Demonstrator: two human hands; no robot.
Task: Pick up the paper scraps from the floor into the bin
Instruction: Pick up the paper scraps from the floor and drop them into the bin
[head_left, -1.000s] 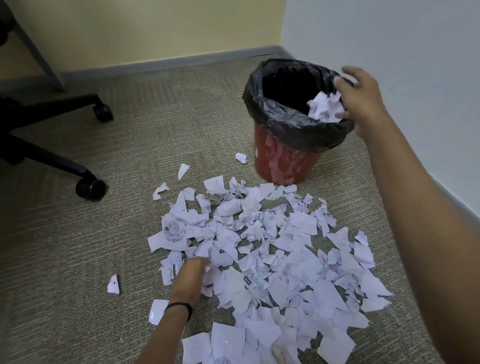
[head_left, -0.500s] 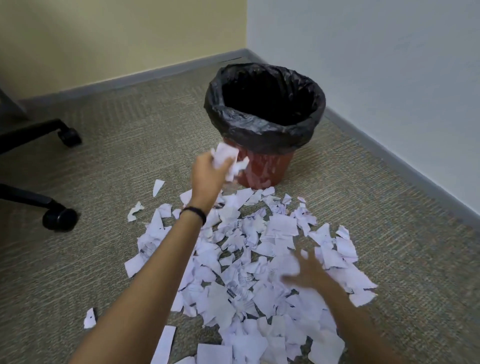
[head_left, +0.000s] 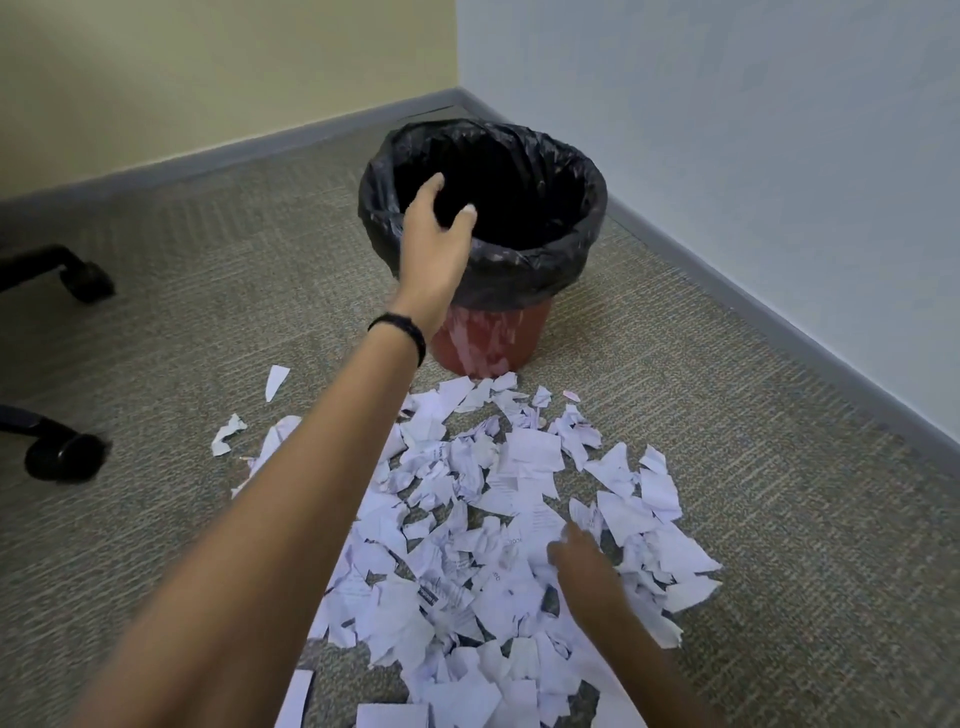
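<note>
Paper scraps (head_left: 519, 519) lay in a wide heap on the carpeted floor (head_left: 208, 270), far edge touching the base of the red, black-lined bin (head_left: 589, 223) in the room corner. Right hand (head_left: 584, 564) was down on the heap's near-right part, fingers stretched out on the paper, blurred, gripping nothing visible. Left hand (head_left: 434, 234) hovered over the bin mouth, fingers loose, empty. The right hand was nearer for the next grab, and the bin lay ahead, slightly left of it. Chair castors (head_left: 62, 457) stood far left.

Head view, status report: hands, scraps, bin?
Left hand open over bin mouth, empty. Right hand down on paper scraps, grip blurred. Most lie on carpet before bin. Chair casters far left, out of path.
</note>
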